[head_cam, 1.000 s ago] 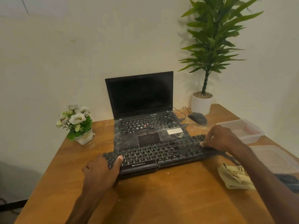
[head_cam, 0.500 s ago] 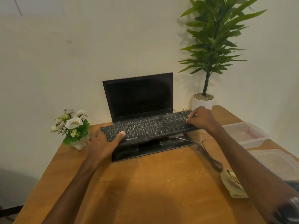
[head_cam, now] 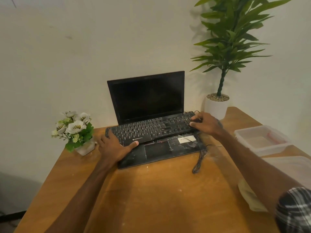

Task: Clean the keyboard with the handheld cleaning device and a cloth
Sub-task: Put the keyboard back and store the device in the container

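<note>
The keyboard (head_cam: pixel 151 130) is lying across the laptop (head_cam: pixel 146 98), covering its keys, w/ the touchpad deck showing in front. Its long axis is running side to side, right end sitting a bit farther back. The left hand (head_cam: pixel 116 147) is gripping the left end, thumb stretching along the front edge, fingers wrapping the corner. The right hand (head_cam: pixel 205 122) is holding the right end, fingers curling down over the last keys; thumb isn't showing. So each hand is taking one end, neither nearer than the other. The cable (head_cam: pixel 199 160) is trailing off the laptop's front right corner onto the table (head_cam: pixel 151 199). The cloth (head_cam: pixel 249 197) is lying by the table's right edge, well apart from the keyboard, partly hiding under the right forearm. The right hand's nearer it, so prob. that's the one reaching back for it next. Cleaning device: not seeing it anywhere. A plastic tub (head_cam: pixel 262 140) is sitting just right of the right wrist.
</note>
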The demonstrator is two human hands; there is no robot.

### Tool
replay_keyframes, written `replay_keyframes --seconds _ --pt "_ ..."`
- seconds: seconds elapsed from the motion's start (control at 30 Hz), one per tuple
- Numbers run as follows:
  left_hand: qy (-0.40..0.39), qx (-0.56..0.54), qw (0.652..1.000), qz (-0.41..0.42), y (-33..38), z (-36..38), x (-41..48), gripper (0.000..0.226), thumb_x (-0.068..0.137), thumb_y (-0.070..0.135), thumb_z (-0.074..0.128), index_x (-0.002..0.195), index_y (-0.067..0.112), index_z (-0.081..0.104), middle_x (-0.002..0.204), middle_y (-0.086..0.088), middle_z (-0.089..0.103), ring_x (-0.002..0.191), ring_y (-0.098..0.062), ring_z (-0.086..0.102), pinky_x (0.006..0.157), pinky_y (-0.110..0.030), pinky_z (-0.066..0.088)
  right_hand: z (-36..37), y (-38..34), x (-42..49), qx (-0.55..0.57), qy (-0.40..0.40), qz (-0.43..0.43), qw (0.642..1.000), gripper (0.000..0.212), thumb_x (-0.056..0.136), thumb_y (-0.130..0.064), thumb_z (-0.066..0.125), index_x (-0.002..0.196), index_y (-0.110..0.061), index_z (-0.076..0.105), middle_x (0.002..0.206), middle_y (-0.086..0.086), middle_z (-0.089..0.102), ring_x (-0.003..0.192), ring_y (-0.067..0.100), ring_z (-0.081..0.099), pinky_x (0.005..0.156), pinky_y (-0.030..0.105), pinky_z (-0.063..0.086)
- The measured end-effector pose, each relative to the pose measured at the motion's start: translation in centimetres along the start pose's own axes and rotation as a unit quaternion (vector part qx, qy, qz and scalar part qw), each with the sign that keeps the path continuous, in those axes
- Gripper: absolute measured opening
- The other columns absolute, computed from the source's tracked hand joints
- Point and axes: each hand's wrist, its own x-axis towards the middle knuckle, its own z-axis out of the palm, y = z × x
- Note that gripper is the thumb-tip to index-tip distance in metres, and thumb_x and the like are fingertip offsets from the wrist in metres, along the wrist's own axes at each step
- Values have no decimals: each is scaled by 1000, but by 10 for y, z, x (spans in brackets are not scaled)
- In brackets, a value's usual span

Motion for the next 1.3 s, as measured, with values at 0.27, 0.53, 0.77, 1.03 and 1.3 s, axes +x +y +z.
replay_keyframes --seconds 0.27,0.53,0.77,1.03,1.3 --pt "60 -24 983 172 50 37 -90 74 88 47 77 150 23 46 167 -7 23 154 -29 17 124 -51 27 -68 5 -97 -47 2 -83 995 11 83 -13 78 90 -20 81 90 -8 77 84 1 70 87 24 55" --pt "15 -125 925 359 123 70 -189 18 94 33 67 112 30 69 135 13 54 121 5 29 102 -14 25 -131 31 -198 -153 -188 -6 970 15 78 -29 84 91 -28 76 88 -9 75 84 5 70 86 36 59" --pt "-87 -129 907 391 150 99 -233 8 96 37 67 102 31 67 119 14 63 117 -3 48 100 -21 33 -95 59 -218 -280 -104 -21 954 25 88 -44 68 105 -27 74 105 -9 72 89 9 65 81 33 57" --pt "-320 -298 867 239 173 99 -232 49 93 53 72 132 26 60 116 13 70 98 -3 69 80 -24 57 -115 50 -198 -142 -28 4 990 22 93 -32 67 93 -11 73 91 9 73 83 19 69 77 45 59" --pt "-384 -429 790 210 179 106 -202 28 101 26 69 123 9 72 106 -9 80 90 -27 77 72 -35 63 -127 43 -188 79 -45 64 994 21 87 -32 77 103 -20 69 93 2 78 81 18 76 73 37 63"
